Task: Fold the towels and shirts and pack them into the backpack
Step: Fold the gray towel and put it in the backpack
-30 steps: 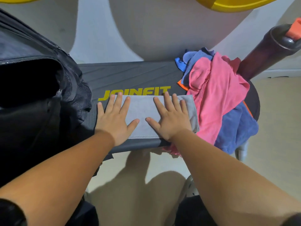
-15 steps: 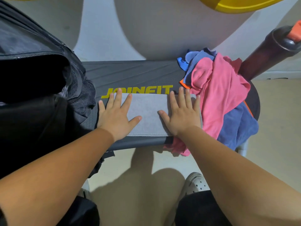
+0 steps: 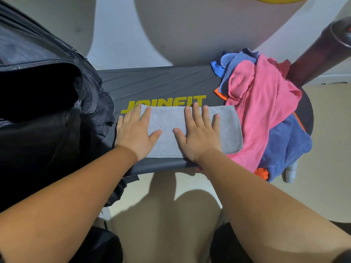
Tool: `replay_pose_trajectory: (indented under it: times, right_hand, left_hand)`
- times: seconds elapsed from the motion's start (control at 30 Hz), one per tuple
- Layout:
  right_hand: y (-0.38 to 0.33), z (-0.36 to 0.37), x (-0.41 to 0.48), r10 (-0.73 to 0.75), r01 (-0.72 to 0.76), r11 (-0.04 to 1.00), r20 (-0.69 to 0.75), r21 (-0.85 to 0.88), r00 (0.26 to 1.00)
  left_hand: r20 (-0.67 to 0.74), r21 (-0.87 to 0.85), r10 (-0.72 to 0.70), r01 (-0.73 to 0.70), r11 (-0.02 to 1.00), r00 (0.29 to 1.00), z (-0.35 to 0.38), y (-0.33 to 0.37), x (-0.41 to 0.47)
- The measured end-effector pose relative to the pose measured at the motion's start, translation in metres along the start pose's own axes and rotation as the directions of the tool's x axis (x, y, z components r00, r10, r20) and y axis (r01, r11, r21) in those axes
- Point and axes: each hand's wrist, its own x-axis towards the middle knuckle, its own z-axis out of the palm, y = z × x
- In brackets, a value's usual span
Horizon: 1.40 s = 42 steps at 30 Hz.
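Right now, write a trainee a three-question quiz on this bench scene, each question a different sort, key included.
1. True or false: the left hand and right hand both lie flat on the gray towel.
2. Which colour is the top piece of the cloth pile? A green, B pink, C white.
3. Fill in: the open backpack sits at the person's ____ side.
Key: 1 true; 2 B; 3 left.
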Motion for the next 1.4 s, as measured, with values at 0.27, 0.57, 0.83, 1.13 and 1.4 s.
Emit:
replay_pose_trajectory:
  times: [0.27,0.57,0.83,1.13,1.4]
  right_hand:
    - [-0.001,-0.002,-0.001,-0.01,0.01,1.0,0.03,0.008,1.0]
    - [0.041,-0.065,0.012,-0.195,0.168,0.98,0.325,0.109,0.925]
    - [0.125,-0.121,-0.022,-0.195,0.117,0.972,0.42,0.204,0.886]
    - [0.144,-0.104,-0.02,-0.166,0.055,0.969,0.467,0.242,0.869]
    - [0.142,-0.102,-0.012,-0.261,0.252,0.965,0.411,0.076,0.874]
  left_hand:
    - [-0.064,-0.385,0.062,-0.082,0.919,0.996,-0.013,0.0,-0.004]
    - [0.006,-0.447,0.073,-0.062,0.893,0.997,-0.078,0.065,-0.008]
    - [0.097,-0.426,0.207,-0.147,0.892,0.974,-0.071,0.16,0.004]
    - [0.171,-0.45,0.212,-0.115,0.886,0.962,-0.012,0.197,0.026]
    - [-0.288,-0.401,0.194,-0.302,0.865,0.938,-0.011,0.157,0.017]
